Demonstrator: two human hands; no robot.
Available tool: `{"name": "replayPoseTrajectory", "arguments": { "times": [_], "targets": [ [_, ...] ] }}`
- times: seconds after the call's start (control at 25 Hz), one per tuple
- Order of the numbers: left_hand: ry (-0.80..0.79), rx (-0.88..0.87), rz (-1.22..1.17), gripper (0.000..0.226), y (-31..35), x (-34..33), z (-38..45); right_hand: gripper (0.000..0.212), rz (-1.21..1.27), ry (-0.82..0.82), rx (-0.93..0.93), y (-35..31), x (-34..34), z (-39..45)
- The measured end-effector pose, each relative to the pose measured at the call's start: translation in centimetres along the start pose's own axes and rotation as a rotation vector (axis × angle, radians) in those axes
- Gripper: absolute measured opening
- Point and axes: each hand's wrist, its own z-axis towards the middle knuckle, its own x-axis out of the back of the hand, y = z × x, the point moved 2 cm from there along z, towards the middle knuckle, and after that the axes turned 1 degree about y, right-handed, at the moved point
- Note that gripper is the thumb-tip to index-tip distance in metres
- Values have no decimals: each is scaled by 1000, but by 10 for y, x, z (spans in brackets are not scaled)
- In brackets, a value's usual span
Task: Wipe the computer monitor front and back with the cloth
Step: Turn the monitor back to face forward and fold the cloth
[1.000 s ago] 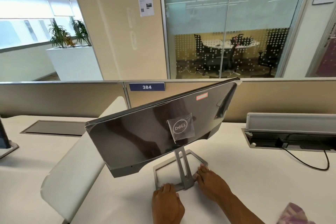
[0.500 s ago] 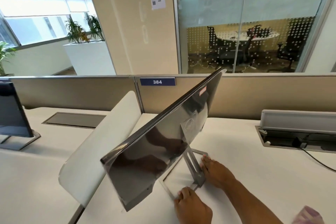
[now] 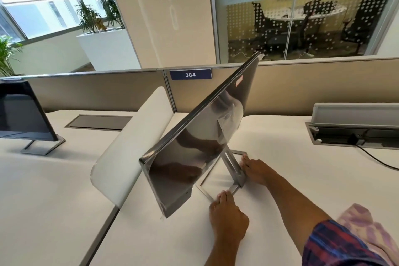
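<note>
A white tabletop (image 3: 280,157) runs to a low beige partition (image 3: 302,86) bearing a blue plate (image 3: 190,74) numbered 384. Behind it, a glass-walled meeting room (image 3: 302,17) holds dark chairs around a round table. Far left, bright windows (image 3: 43,6) light potted plants in a white planter (image 3: 108,49).

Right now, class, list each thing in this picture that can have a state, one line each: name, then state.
monitor: upright on its stand, back facing the camera, angled across the desk.
stand base: flat on the desk, both hands on it.
left hand: on the base's near corner.
right hand: against the stand's foot.
cloth: lying on the desk, unheld.
cable box: lid open.
</note>
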Motion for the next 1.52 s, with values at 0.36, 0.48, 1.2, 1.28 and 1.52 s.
{"name": "replayPoseTrajectory", "arguments": {
  "times": [0.36,0.48,1.2,1.28,1.52],
  "targets": [
    [-37,79,-154,83,3,-2,-32,51,262,172,-87,-9,-18,-9],
    [-59,122,-153,85,9,0,-29,55,272,167,-95,-9,-15,-4],
    [125,-792,214,3,114,163,-67,20,216,474,179,24,-112,-178],
    [301,-940,232,12,140,209,-76,26,-22,549,585,-1,-128,-201],
    [375,-794,307,21,149,359,-54,41,-387,555,1123,-82,-140,-211]
  ]
}}
